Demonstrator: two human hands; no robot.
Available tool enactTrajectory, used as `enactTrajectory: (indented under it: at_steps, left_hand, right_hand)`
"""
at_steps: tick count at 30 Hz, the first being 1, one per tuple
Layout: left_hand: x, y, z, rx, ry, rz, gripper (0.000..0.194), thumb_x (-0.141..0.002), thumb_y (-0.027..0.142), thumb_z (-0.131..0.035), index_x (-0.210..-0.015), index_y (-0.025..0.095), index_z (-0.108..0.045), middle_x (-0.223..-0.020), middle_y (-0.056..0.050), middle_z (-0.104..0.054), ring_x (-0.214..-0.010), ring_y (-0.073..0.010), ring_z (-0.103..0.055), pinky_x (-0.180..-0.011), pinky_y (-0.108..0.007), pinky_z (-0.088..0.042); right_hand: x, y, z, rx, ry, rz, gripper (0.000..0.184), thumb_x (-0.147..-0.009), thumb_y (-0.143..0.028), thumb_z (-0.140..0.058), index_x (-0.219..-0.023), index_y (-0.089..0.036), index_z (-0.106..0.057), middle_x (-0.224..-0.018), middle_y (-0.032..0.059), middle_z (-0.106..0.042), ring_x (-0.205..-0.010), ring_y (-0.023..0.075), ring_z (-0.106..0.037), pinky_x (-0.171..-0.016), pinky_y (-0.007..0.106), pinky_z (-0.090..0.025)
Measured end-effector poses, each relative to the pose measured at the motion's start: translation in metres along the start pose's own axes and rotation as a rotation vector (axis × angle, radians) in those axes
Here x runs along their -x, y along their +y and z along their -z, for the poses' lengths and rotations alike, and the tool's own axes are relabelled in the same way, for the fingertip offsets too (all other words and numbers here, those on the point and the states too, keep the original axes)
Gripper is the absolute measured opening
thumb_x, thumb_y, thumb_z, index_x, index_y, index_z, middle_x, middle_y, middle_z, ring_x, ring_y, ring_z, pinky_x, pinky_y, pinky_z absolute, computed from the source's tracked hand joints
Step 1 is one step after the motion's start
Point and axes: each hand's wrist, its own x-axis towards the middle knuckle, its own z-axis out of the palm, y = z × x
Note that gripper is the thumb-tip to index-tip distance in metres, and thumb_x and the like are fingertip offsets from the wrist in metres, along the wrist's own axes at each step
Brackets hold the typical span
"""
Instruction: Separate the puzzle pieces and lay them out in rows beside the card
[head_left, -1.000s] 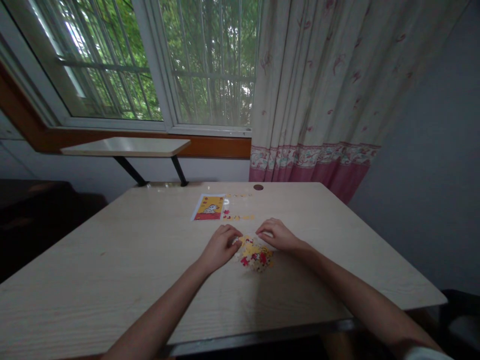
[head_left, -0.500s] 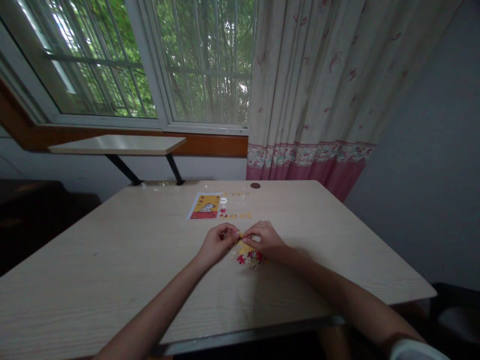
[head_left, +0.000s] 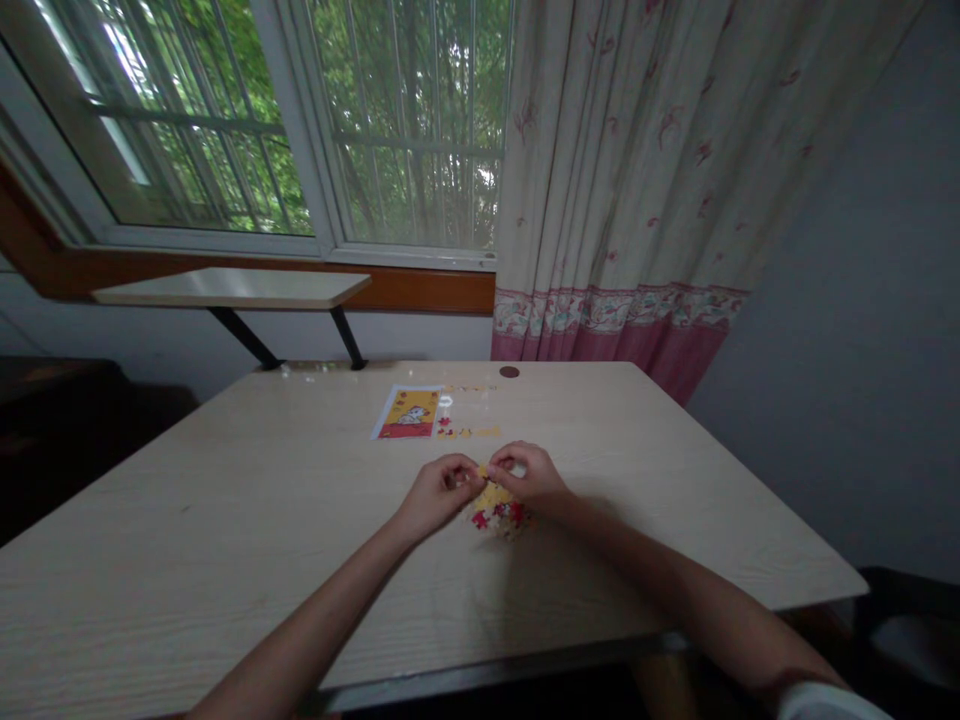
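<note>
A small yellow puzzle piece [head_left: 484, 470] is pinched between the fingertips of both hands. My left hand [head_left: 441, 492] comes in from the left with its thumb and forefinger closed on it. From the other side my right hand [head_left: 529, 474] grips it the same way. Right below the fingers lies a heap of loose puzzle pieces [head_left: 501, 517], yellow, red and pale, partly hidden by the hands. Beyond it a printed picture sheet [head_left: 409, 412] shows a white animal on yellow and red. Rows of puzzle pieces [head_left: 469, 433] lie just right of the sheet.
The wooden table [head_left: 300, 560] has a dark round cable hole [head_left: 509, 372] at its far edge. A raised shelf [head_left: 240, 287] on black brackets stands at the back left. A window and a long curtain [head_left: 607, 200] are behind the table.
Both hands stay over the heap with their fingertips together. The fingers have shifted only slightly around the yellow puzzle piece, which shows a little more clearly now.
</note>
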Motion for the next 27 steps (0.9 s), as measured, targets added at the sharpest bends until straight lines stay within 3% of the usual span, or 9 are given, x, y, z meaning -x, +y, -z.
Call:
enactTrajectory:
  at_steps: [5,11,18,21,27]
  left_hand:
    - [0.001,0.006,0.003,-0.066,0.007,-0.043,0.024,-0.073,0.037,-0.060,-0.077,0.014,-0.064,-0.070,-0.004,-0.063,-0.062,-0.0135,-0.051,-0.056,-0.023,-0.039]
    - [0.002,0.010,0.007,-0.100,-0.013,-0.148,0.014,-0.072,0.028,-0.060,-0.068,0.015,-0.064,-0.072,-0.004,-0.064,-0.072,-0.0160,-0.056,-0.068,-0.026,-0.042]
    - [-0.003,-0.002,0.006,0.182,0.106,0.073,0.019,-0.069,0.032,-0.060,-0.065,0.013,-0.061,-0.057,-0.001,-0.060,-0.051,-0.0112,-0.050,-0.050,-0.022,-0.037]
    - [-0.005,-0.008,0.005,0.248,0.137,0.092,0.021,-0.068,0.033,-0.062,-0.063,0.012,-0.061,-0.053,0.001,-0.057,-0.048,-0.0098,-0.048,-0.048,-0.021,-0.036]
    - [-0.006,-0.007,0.004,0.296,0.087,0.094,0.022,-0.067,0.034,-0.064,-0.064,0.012,-0.061,-0.056,-0.001,-0.058,-0.050,-0.0100,-0.049,-0.049,-0.022,-0.037]
  right_hand:
    - [0.001,0.002,0.003,0.047,-0.052,0.050,0.006,-0.073,-0.024,-0.061,-0.071,-0.019,-0.064,-0.068,-0.0010,-0.064,-0.066,0.0117,-0.057,-0.070,0.025,-0.039]
    - [0.002,0.001,0.004,0.136,-0.084,0.119,0.005,-0.073,-0.025,-0.063,-0.071,-0.020,-0.063,-0.067,-0.0017,-0.064,-0.069,0.0123,-0.057,-0.075,0.028,-0.035]
    - [0.001,0.000,0.007,0.211,0.041,0.201,0.009,-0.078,-0.029,-0.060,-0.078,-0.020,-0.063,-0.073,0.0006,-0.066,-0.074,0.0134,-0.057,-0.076,0.029,-0.032]
    - [0.001,0.001,0.006,0.261,0.076,0.251,0.011,-0.080,-0.030,-0.058,-0.079,-0.020,-0.063,-0.075,0.0010,-0.067,-0.074,0.0134,-0.057,-0.077,0.030,-0.031]
    - [0.001,0.006,0.005,0.341,0.110,0.343,0.014,-0.082,-0.031,-0.055,-0.078,-0.020,-0.063,-0.073,0.0003,-0.066,-0.072,0.0129,-0.056,-0.075,0.031,-0.030]
